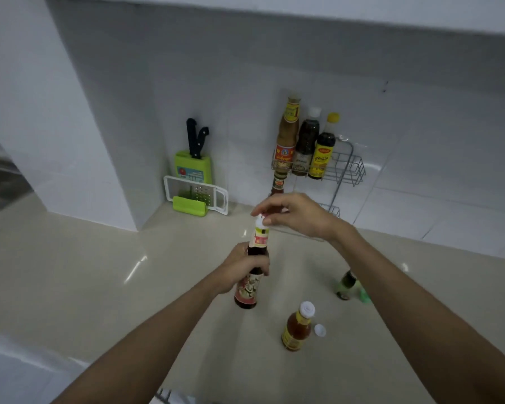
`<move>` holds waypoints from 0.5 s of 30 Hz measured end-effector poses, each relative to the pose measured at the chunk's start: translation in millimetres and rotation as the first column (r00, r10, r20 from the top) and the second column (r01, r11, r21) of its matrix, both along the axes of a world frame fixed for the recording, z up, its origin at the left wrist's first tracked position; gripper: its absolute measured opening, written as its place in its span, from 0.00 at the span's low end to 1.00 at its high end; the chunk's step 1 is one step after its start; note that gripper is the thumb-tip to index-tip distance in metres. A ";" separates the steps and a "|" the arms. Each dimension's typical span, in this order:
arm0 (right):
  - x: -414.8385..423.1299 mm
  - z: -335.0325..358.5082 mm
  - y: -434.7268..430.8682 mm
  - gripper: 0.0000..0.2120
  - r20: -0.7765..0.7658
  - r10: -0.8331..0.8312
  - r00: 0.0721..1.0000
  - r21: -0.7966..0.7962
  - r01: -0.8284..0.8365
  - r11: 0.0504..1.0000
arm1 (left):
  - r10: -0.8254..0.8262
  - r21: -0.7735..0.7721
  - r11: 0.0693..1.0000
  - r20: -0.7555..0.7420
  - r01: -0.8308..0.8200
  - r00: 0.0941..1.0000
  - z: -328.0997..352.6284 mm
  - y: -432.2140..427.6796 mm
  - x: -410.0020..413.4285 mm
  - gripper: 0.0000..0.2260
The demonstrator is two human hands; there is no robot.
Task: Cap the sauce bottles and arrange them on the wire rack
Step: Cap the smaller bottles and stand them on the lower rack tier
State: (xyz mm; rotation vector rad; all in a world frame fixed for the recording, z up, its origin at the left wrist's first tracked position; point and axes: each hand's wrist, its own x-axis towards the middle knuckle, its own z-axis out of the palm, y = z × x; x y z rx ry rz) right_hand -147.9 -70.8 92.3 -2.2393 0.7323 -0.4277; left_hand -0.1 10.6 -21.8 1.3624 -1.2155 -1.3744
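Note:
My left hand grips the neck of a tall dark sauce bottle with a red label, standing on the counter. My right hand pinches its white cap at the bottle's mouth. A small amber bottle with a white top stands nearer me on the right, a loose white cap lying beside it. A green bottle is partly hidden behind my right forearm. The wire rack on the wall holds three capped bottles. Another bottle stands below it.
A green knife block with black-handled knives and a white grater lean against the back wall to the left. The beige counter stretches left; a white wall pillar bounds it at far left.

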 end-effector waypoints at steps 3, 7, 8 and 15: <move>-5.4 38.3 -13.9 0.12 0.007 0.086 0.996 0.048 -0.087 0.995 | -0.160 -0.037 0.987 -0.148 0.156 0.976 32.6 -16.4 -0.8 0.07; -16.0 63.1 -26.7 0.13 0.022 0.156 0.987 0.166 -0.158 0.973 | -0.326 -0.058 0.945 -0.214 0.321 0.921 53.8 -27.0 -1.4 0.10; -17.8 65.3 -28.7 0.14 0.015 0.158 0.987 0.181 -0.159 0.971 | -0.346 -0.055 0.938 -0.199 0.342 0.917 56.5 -27.9 -2.1 0.10; -12.3 57.8 -25.6 0.12 -0.144 -0.013 0.990 -0.167 -0.012 0.986 | -0.180 -0.080 0.980 0.007 0.180 0.984 51.4 -32.5 -8.4 0.08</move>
